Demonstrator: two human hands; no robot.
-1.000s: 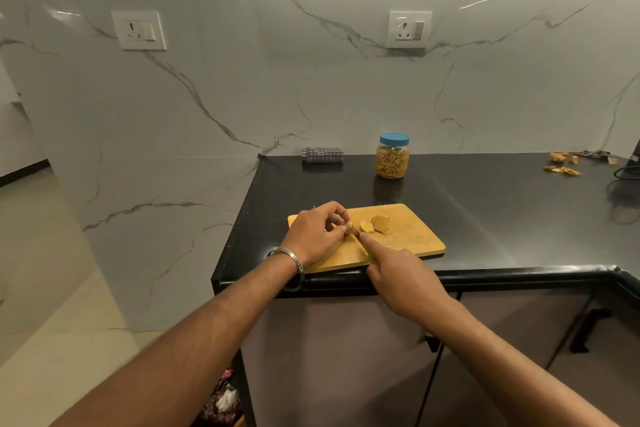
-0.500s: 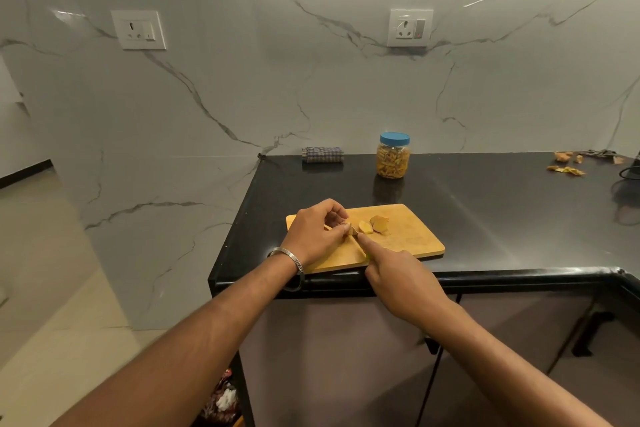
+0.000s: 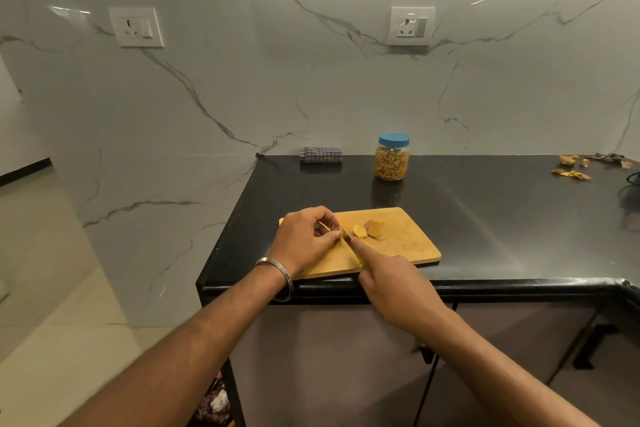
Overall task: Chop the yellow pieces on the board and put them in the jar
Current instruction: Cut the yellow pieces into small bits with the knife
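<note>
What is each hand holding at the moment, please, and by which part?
The left hand pinches a small yellow piece between its fingertips on the cutting board. The right hand grips a knife by its mostly hidden handle, index finger along the blade's back.

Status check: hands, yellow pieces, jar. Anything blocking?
Left hand pinching a yellow piece on the board; right hand gripping the knife, forefinger along the blade. Two loose pieces beside the blade. Jar behind the board, lid on. Path clear.

The cutting board (image 3: 405, 246) lies at the counter's (image 3: 502, 218) front edge; behind it stands the jar (image 3: 392, 158); a folded cloth (image 3: 321, 155) lies left of the jar, against the wall; scraps (image 3: 571, 174) lie far right.
</note>
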